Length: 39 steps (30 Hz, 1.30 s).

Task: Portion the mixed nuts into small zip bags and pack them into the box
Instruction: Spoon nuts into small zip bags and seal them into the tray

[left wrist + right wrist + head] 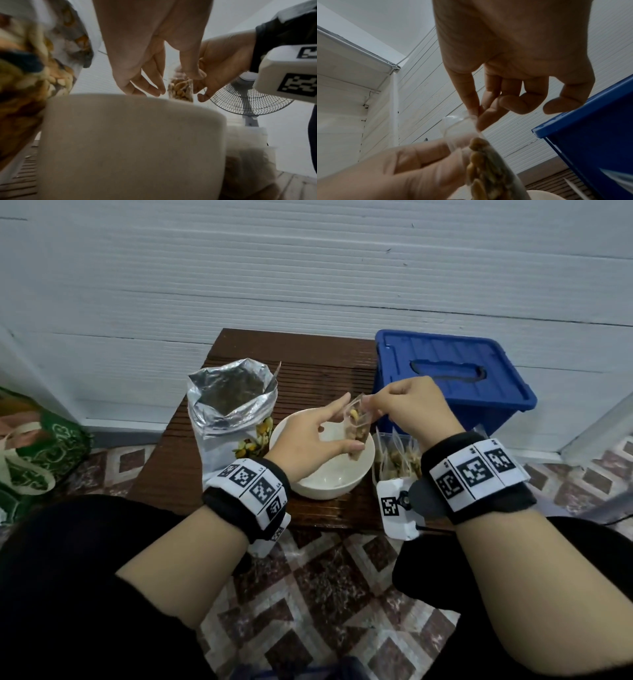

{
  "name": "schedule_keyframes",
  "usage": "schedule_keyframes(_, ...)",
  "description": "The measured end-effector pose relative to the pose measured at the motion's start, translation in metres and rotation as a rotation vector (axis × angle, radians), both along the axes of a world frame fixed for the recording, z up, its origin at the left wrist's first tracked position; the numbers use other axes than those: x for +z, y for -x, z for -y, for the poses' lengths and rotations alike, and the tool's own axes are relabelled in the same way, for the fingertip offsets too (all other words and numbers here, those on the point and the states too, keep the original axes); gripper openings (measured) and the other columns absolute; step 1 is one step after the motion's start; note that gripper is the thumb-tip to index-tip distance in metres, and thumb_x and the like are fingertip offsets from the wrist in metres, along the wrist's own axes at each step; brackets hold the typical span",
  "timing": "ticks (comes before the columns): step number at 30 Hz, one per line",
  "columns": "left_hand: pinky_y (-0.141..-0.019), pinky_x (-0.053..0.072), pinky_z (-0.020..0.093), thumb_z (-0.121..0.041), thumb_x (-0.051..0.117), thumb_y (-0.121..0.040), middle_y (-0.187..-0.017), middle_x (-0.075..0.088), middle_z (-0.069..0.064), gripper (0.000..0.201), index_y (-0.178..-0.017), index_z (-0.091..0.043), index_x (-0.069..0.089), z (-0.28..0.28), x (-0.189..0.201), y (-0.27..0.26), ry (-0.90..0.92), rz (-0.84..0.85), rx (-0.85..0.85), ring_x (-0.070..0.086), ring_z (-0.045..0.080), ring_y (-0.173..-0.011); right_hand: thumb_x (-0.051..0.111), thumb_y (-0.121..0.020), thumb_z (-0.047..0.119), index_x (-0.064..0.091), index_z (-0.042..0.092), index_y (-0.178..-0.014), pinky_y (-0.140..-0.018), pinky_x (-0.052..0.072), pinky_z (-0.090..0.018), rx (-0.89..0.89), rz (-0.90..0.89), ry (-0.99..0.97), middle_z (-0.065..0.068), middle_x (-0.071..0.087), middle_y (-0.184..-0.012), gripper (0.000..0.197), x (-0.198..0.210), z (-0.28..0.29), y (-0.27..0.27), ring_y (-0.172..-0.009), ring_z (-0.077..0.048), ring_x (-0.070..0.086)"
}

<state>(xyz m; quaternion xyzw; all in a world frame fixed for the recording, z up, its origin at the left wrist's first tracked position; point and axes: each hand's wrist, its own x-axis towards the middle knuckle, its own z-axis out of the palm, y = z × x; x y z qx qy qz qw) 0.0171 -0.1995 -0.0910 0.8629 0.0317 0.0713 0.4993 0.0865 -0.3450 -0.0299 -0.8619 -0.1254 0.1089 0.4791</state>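
Note:
A small clear zip bag [358, 428] part-filled with mixed nuts hangs upright over the white bowl [325, 477]. My left hand [347, 424] holds the bag by its sides between thumb and fingers. My right hand [371, 402] pinches the bag's top edge with thumb and forefinger. The right wrist view shows that pinch [476, 115] on the clear strip above the nuts in the zip bag [488, 162]. In the left wrist view the zip bag [180, 88] hangs between both hands above the bowl [128, 142]. The open foil nut bag [229, 402] stands left of the bowl.
A blue lidded box [452, 378] sits at the back right of the brown slatted table [308, 364]. A clear container [399, 460] holding several filled zip bags stands right of the bowl. A green bag [37, 453] lies on the floor to the left. A fan [248, 97] stands behind.

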Motion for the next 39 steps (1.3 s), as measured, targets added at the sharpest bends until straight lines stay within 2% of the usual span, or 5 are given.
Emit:
schedule_keyframes(7, -0.088, 0.039, 0.011, -0.024, 0.080, -0.076, -0.093, 0.060, -0.031, 0.047, -0.116, -0.036, 0.059, 0.009, -0.013, -0.005, 0.021, 0.054, 0.011, 0.052, -0.022, -0.091, 0.068, -0.086, 0.031, 0.074, 0.010, -0.070, -0.058, 0.036, -0.016, 0.047, -0.013, 0.010, 0.005, 0.065, -0.061, 0.027, 0.002, 0.008, 0.002, -0.046, 0.011, 0.050)
schedule_keyframes(13, -0.075, 0.037, 0.000, -0.029, 0.081, -0.075, -0.086, 0.061, -0.024, 0.037, -0.100, -0.043, 0.058, 0.030, -0.012, -0.009, 0.028, 0.083, 0.012, 0.051, -0.022, -0.083, 0.074, -0.069, 0.058, 0.072, 0.010, -0.076, -0.055, 0.044, -0.020, 0.126, 0.099, 0.263, 0.005, 0.066, -0.064, 0.048, 0.016, 0.027, 0.010, -0.062, -0.001, 0.059)
schedule_keyframes(21, -0.080, 0.032, -0.006, -0.033, 0.081, -0.073, -0.108, 0.063, -0.015, 0.067, -0.133, -0.020, 0.055, 0.054, -0.020, -0.013, 0.028, 0.052, -0.077, 0.054, -0.009, -0.101, 0.068, -0.083, 0.022, 0.068, 0.017, -0.065, -0.074, 0.055, -0.039, -0.068, 0.229, 0.329, 0.005, 0.064, -0.068, 0.019, 0.002, 0.057, 0.014, -0.078, -0.018, 0.064)
schedule_keyframes(31, -0.082, 0.031, -0.007, -0.036, 0.068, -0.087, -0.120, 0.065, -0.006, 0.055, -0.136, -0.019, 0.052, 0.052, -0.030, -0.013, -0.034, 0.003, -0.093, 0.053, -0.004, -0.106, 0.063, -0.082, 0.014, 0.069, 0.001, -0.076, -0.054, 0.034, -0.019, -0.317, 0.294, 0.251, 0.001, 0.055, -0.061, 0.016, 0.012, 0.103, 0.005, -0.059, -0.004, 0.047)
schedule_keyframes(39, -0.081, 0.031, -0.006, -0.036, 0.064, -0.089, -0.120, 0.065, -0.007, 0.049, -0.134, -0.021, 0.053, 0.047, -0.031, -0.014, -0.030, -0.005, -0.079, 0.055, -0.004, -0.108, 0.062, -0.083, 0.020, 0.059, 0.011, -0.061, -0.089, 0.047, -0.054, -0.307, 0.226, 0.564, 0.001, 0.054, -0.062, 0.024, -0.002, 0.103, 0.002, -0.077, -0.027, 0.057)
